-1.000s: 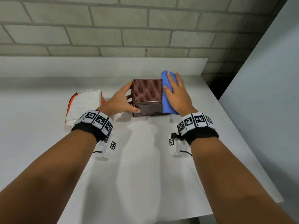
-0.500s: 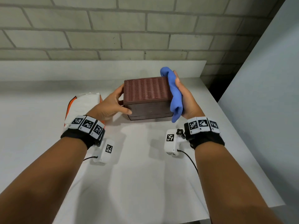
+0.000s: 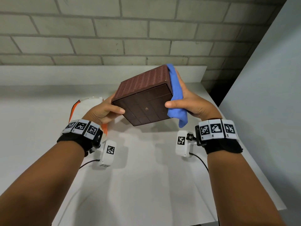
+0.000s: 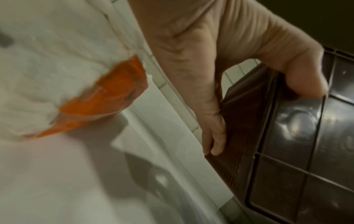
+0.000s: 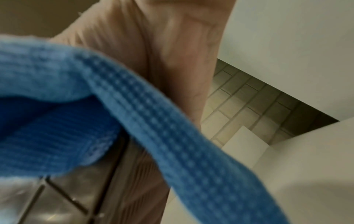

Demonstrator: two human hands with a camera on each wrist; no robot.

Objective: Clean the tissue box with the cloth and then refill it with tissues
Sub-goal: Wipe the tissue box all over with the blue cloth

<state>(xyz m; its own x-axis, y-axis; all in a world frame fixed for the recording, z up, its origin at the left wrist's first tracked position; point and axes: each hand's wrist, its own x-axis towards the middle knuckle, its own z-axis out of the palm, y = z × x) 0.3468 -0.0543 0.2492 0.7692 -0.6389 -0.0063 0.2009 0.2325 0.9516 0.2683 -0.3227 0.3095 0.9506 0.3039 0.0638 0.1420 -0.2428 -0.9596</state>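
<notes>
Between my two hands the brown tissue box (image 3: 143, 97) hangs clear of the white table (image 3: 146, 176), tipped so its smooth gridded underside faces me. My left hand (image 3: 101, 111) grips the box's left edge, thumb on the underside and fingers (image 4: 214, 136) flat along the ribbed side. My right hand (image 3: 193, 103) presses the blue cloth (image 3: 176, 95) against the box's right side, thumb hooked over the underside edge; a loose tail of cloth hangs below that hand and fills most of the right wrist view, hiding my fingers there. Just behind and left of my left hand, the white tissue pack (image 3: 88, 103) with orange trim lies on the table, partly covered by that wrist. Beyond both hands runs a grey brick wall (image 3: 130, 30); right of my right hand stands a pale panel (image 3: 268, 79).
</notes>
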